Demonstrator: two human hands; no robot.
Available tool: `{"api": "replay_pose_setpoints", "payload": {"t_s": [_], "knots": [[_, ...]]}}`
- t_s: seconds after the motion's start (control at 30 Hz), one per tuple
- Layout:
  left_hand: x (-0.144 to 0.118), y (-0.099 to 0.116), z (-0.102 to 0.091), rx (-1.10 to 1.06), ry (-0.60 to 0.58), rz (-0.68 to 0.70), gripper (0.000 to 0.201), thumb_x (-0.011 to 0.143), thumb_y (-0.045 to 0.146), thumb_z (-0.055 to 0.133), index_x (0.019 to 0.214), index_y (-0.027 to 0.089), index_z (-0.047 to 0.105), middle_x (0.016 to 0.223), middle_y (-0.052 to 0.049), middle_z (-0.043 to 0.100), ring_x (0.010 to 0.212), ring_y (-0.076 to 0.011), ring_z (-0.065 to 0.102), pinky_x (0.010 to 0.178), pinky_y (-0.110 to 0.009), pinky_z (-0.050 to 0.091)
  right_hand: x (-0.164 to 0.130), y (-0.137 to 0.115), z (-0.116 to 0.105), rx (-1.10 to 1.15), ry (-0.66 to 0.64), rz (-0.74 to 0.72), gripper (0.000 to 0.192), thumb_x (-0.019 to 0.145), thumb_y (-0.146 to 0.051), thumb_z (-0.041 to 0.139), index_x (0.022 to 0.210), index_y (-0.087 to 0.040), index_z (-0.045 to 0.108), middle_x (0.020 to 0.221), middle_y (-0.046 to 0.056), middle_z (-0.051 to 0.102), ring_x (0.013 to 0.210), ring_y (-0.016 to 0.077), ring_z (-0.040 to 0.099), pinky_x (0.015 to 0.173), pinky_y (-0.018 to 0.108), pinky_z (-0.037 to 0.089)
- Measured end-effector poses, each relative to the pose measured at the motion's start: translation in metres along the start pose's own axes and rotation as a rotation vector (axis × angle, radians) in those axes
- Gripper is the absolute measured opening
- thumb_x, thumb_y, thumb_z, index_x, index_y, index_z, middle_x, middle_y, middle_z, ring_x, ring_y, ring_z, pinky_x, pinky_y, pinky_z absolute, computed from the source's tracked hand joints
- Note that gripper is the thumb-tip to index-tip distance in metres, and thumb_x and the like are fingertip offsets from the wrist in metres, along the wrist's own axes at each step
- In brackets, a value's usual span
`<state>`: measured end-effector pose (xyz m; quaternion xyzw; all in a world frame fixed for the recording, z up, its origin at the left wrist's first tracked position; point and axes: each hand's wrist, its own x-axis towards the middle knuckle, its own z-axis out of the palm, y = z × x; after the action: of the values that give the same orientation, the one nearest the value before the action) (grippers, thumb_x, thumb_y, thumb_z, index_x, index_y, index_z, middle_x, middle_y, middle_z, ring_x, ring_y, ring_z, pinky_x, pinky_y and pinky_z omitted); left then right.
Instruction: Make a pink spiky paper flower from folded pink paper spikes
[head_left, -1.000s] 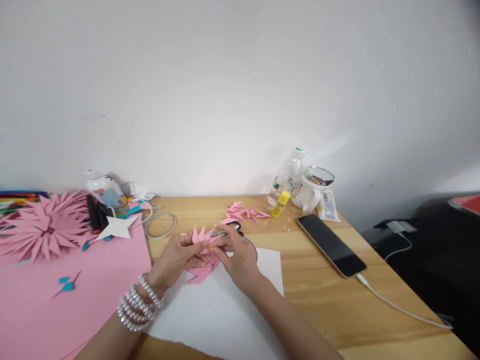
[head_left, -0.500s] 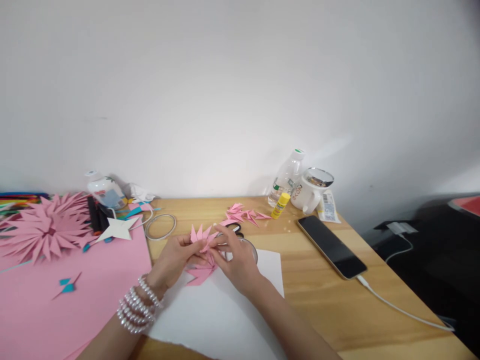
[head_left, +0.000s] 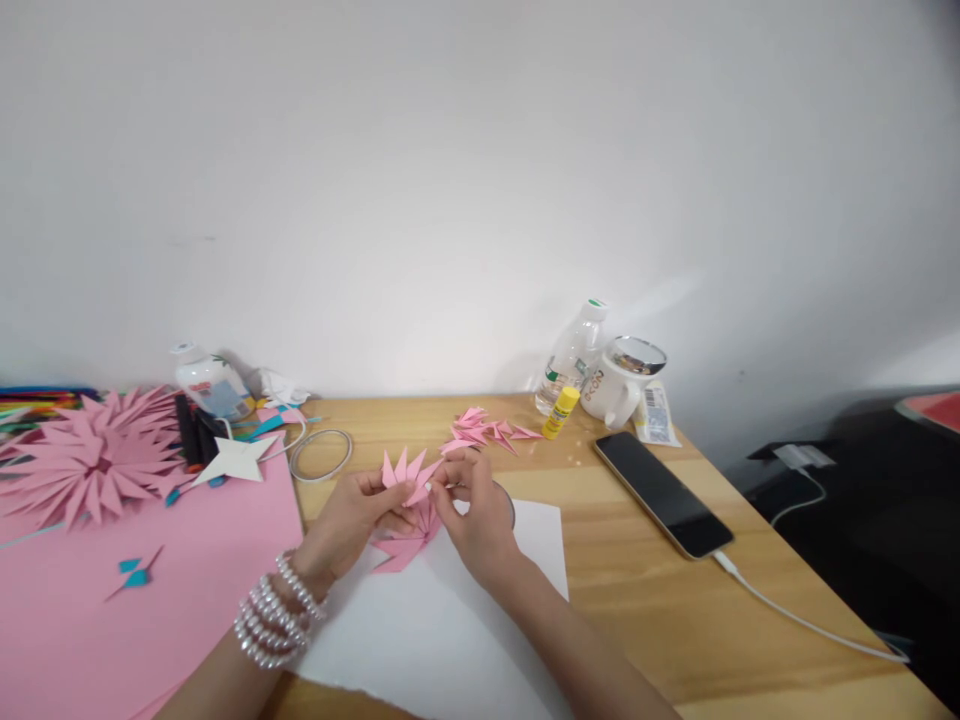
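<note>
Between the two hands, just above the white sheet (head_left: 450, 620), sat a half-built pink paper flower (head_left: 409, 500), a fan of pointed folded petals, with its spiky tips sticking up toward the wall. The left hand (head_left: 352, 520) had it pinched from the left side, fingers curled onto the petals, a stack of pearl bracelets (head_left: 274, 615) on that wrist. The right hand (head_left: 469, 505) was closed on the flower's right edge, thumb and fingertips pressed onto a petal near the top. So both hands were gripping the same piece, pretty tight and close together.

Just behind the right hand there was a little pile of loose pink petals (head_left: 487, 430) lying on the wooden table (head_left: 637, 600), and something round and glassy peeked out beside the hand, too hidden to tell what. Further back by the wall stood a yellow glue stick (head_left: 561, 411), a clear plastic bottle (head_left: 574, 355) and a white mug (head_left: 619, 385), all bunched near each other. A phone (head_left: 664, 490) lay face up to the right with a white cable (head_left: 802, 615) plugged in.

Off to the left was a big pink paper sheet (head_left: 112, 600) with a finished large pink flower (head_left: 90, 455) on it, a white paper star (head_left: 236, 458), and a wire ring (head_left: 321, 452) nearby.
</note>
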<state>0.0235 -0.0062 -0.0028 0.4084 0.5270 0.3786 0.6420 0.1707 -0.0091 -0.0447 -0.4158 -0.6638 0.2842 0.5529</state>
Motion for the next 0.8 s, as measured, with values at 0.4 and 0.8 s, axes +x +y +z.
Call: {"api": "replay_pose_setpoints", "payload": {"t_s": [0.4, 0.8], "knots": [[-0.002, 0.001, 0.000, -0.039, -0.108, 0.083, 0.015, 0.066, 0.026, 0.070, 0.075, 0.013, 0.070, 0.072, -0.005, 0.071, 0.061, -0.0132, 0.063, 0.059, -0.022, 0.052, 0.002, -0.009, 0.002, 0.230, 0.039, 0.180, 0.037, 0.077, -0.020, 0.052, 0.110, -0.019, 0.037, 0.070, -0.002, 0.055, 0.062, 0.0105, 0.056, 0.055, 0.022, 0.051], [0.002, -0.001, -0.011, -0.338, 0.019, 0.308, 0.007, 0.066, 0.017, 0.070, 0.068, 0.012, 0.067, 0.066, -0.002, 0.067, 0.061, -0.0116, 0.063, 0.060, -0.020, 0.054, 0.007, -0.006, 0.004, 0.555, 0.143, 0.353, 0.034, 0.069, -0.013, 0.054, 0.099, -0.021, 0.041, 0.068, -0.006, 0.053, 0.064, 0.0117, 0.060, 0.062, 0.027, 0.051]]}}
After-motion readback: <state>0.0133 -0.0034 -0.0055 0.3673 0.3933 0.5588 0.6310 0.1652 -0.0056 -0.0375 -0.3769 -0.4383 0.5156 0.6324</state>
